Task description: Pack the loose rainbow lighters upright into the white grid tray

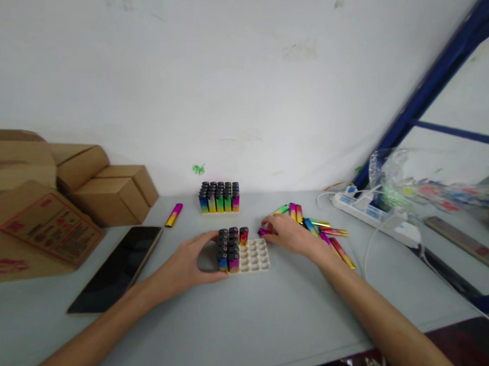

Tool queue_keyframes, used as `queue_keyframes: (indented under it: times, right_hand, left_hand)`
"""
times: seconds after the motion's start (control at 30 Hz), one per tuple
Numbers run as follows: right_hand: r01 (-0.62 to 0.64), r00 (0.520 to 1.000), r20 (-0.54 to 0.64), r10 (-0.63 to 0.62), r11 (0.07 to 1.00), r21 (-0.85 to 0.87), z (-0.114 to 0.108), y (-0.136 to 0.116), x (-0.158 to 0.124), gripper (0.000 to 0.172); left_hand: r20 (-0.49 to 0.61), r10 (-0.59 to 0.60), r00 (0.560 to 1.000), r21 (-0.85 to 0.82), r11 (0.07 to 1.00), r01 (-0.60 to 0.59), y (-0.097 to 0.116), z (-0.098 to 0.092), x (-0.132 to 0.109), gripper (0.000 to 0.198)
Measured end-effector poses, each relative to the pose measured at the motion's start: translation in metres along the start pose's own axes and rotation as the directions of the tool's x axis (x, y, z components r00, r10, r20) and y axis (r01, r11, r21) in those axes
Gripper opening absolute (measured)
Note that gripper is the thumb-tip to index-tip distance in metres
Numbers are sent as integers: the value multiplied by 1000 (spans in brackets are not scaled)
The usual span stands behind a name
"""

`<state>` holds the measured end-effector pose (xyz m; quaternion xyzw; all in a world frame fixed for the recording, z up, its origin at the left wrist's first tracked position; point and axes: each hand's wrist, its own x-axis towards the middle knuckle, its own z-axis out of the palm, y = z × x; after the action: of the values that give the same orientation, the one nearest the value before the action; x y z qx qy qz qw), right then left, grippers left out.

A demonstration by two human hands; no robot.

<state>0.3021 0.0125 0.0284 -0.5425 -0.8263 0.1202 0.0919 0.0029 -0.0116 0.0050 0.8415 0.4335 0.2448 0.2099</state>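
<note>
A white tray (257,258) with round slots lies on the grey table, its left columns filled with upright rainbow-coloured lighters (229,248). My left hand (191,267) curls around the tray's left side, fingers against the lighters. To the right of the tray, my right hand (289,234) rests palm down, its fingertips pinching a pink lighter (262,231) that lies on the table. Behind and beside that hand lies a loose pile of lighters (324,231). A second tray, full of lighters (219,198), stands farther back.
A dark phone (119,266) lies at the left, with cardboard boxes (63,195) behind it and a single lighter (173,215) nearby. A white power strip (370,211), cables, a plastic bag (424,187) and a blue metal frame (430,83) fill the right side.
</note>
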Motion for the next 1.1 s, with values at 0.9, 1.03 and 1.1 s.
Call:
queue_keyframes:
  times: [0.9, 1.03, 1.1]
  right_hand:
    - [133, 816, -565, 123, 911, 390, -6, -23, -28, 43]
    - [139, 827, -554, 97, 919, 368, -7, -24, -29, 38]
    - [140, 833, -546, 86, 922, 360, -6, -25, -29, 37]
  left_hand:
    - [6, -26, 1000, 41, 999, 25, 1, -2, 0, 72]
    - [9, -29, 1000, 53, 998, 28, 3, -3, 1, 73]
    - [11, -32, 999, 51, 998, 32, 3, -3, 1, 73]
